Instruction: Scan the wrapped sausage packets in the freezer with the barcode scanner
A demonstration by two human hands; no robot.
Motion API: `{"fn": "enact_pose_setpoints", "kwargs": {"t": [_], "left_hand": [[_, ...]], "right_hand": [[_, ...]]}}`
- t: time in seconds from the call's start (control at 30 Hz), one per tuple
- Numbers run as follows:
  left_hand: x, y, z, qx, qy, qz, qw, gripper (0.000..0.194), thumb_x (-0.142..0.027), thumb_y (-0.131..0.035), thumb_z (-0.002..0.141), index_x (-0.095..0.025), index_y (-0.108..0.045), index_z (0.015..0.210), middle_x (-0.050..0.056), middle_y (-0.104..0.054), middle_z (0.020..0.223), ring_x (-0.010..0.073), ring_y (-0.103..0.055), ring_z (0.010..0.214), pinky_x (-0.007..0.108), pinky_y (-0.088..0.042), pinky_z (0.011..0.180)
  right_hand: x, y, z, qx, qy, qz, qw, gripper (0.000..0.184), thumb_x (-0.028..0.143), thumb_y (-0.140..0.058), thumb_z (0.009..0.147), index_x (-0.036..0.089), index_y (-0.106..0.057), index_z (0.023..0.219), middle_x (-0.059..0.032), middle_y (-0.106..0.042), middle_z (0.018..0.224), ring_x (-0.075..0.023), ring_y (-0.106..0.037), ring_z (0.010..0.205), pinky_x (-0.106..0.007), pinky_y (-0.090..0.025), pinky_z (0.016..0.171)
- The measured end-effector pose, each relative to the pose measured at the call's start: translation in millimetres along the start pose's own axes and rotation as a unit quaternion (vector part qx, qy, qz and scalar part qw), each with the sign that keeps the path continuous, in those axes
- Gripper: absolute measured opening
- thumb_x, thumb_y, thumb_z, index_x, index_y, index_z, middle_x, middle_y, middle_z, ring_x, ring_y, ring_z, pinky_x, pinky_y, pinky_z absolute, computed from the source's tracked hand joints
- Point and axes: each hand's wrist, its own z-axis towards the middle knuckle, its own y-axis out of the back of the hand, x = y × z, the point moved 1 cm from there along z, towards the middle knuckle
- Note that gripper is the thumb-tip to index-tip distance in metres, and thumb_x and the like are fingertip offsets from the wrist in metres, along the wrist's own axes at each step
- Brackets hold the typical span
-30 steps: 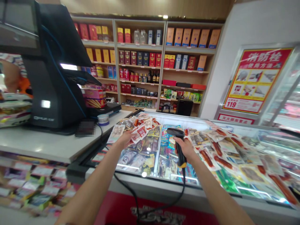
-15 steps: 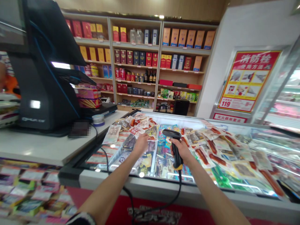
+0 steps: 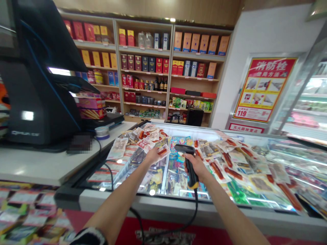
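Observation:
My right hand is wrapped round the grip of a black barcode scanner, whose head faces left above the glass-topped freezer. A cable runs down from the scanner's yellow-edged base. Just left of the scanner head, my left hand grips one end of a vacuum-packed sausage in a clear pouch. Behind that hand lies a pile of sausage packets. To the right of the scanner, more packed sausages are spread over the glass.
A counter on the left bears a black checkout terminal, a roll of tape and snack boxes. Shelves of boxed bottles stand behind. A red fire-hydrant poster hangs on the right wall.
My left hand has lifted a sausage packet off the pile and brought its free end toward the scanner head. My right hand keeps hold of the scanner. The view has shifted slightly.

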Motion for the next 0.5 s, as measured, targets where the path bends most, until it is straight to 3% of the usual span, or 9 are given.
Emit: {"fn": "enact_pose_setpoints", "kwargs": {"t": [0.3,0.4,0.5], "left_hand": [[-9.6,14.2,1.3,-0.003,-0.044,-0.004,0.999,0.032,-0.034,-0.059,0.063,-0.013,-0.059,0.088,0.013,-0.062,0.086,0.0264,-0.057,0.085,0.031,-0.04,0.072],[-18.6,13.5,0.6,0.001,-0.032,-0.024,0.999,0.034,-0.042,-0.058,0.064,-0.014,-0.059,0.085,0.012,-0.062,0.084,0.0255,-0.057,0.084,0.03,-0.04,0.07],[-33.8,7.9,-2.8,0.011,-0.012,-0.057,0.998,0.041,-0.049,-0.055,0.064,-0.015,-0.059,0.086,0.012,-0.063,0.082,0.025,-0.058,0.08,0.03,-0.041,0.067]], "right_hand": [[-0.9,-4.9,-0.7,0.005,-0.007,-0.026,1.0,0.026,0.04,-0.05,0.069,0.015,-0.048,0.066,0.0029,-0.051,0.045,-0.008,-0.046,0.033,-0.019,-0.035,0.033],[-0.7,4.7,2.5,-0.011,-0.002,-0.032,0.999,0.026,0.041,-0.05,0.069,0.015,-0.049,0.066,0.003,-0.052,0.045,-0.0086,-0.047,0.034,-0.019,-0.035,0.033],[5.9,25.1,7.0,-0.071,0.018,-0.032,0.997,0.026,0.04,-0.051,0.068,0.015,-0.05,0.063,0.0028,-0.051,0.043,-0.0083,-0.046,0.034,-0.019,-0.035,0.033]]}}
